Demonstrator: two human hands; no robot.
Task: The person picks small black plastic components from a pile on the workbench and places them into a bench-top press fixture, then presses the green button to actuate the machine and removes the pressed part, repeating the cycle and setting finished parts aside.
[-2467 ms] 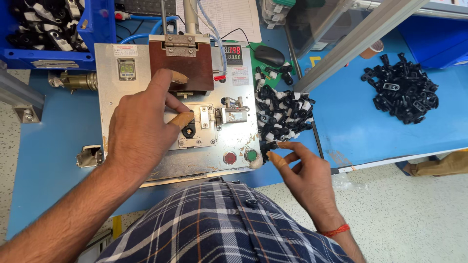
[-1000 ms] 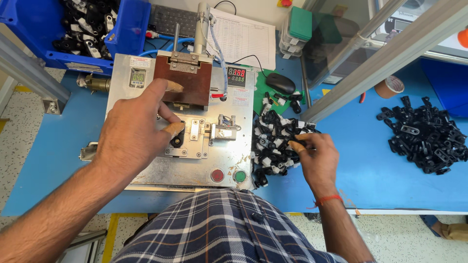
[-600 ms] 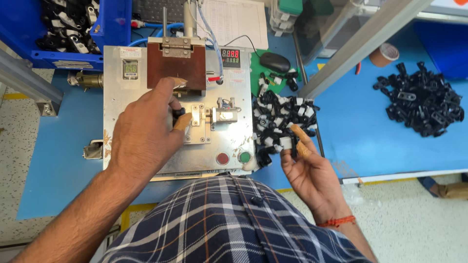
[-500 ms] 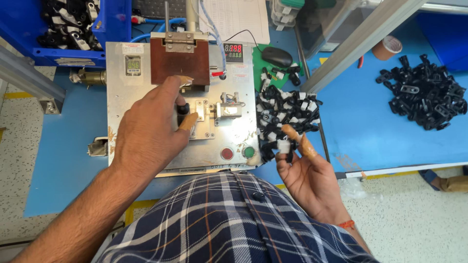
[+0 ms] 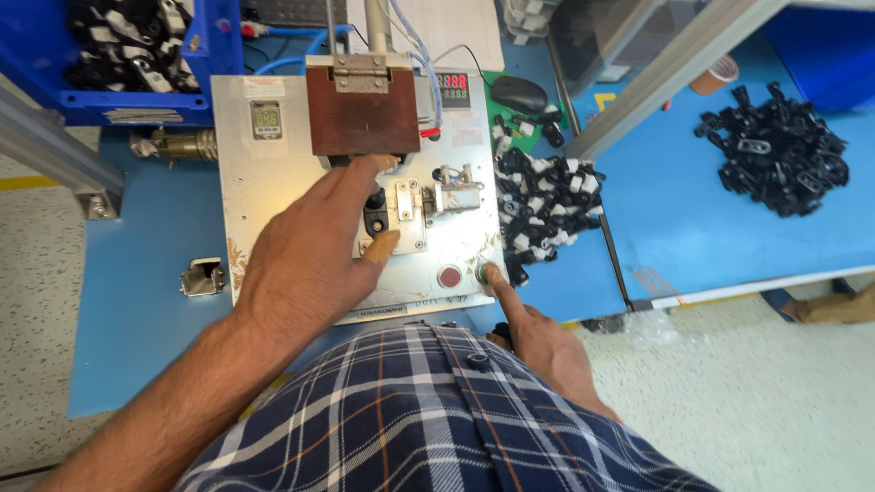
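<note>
My left hand (image 5: 310,260) rests on the metal fixture plate (image 5: 264,191). Its forefinger and thumb pinch a small black part (image 5: 374,202) seated in the jig under the brown hinged block (image 5: 363,109). My right hand (image 5: 538,342) reaches in from the lower right. Its forefinger tip presses on the green button (image 5: 483,271), next to the red button (image 5: 448,276). The other fingers are curled, and a dark piece shows among them at the shirt's edge.
A pile of black-and-white clips (image 5: 542,205) lies right of the plate. Another black pile (image 5: 775,155) sits at the far right. A blue bin (image 5: 118,55) of parts stands at the back left. A metal bar (image 5: 656,73) slants across the blue table (image 5: 693,237).
My right hand left the clip pile with a piece, dropped towards me, and now has its forefinger on the green button. My left hand stayed on the jig.
</note>
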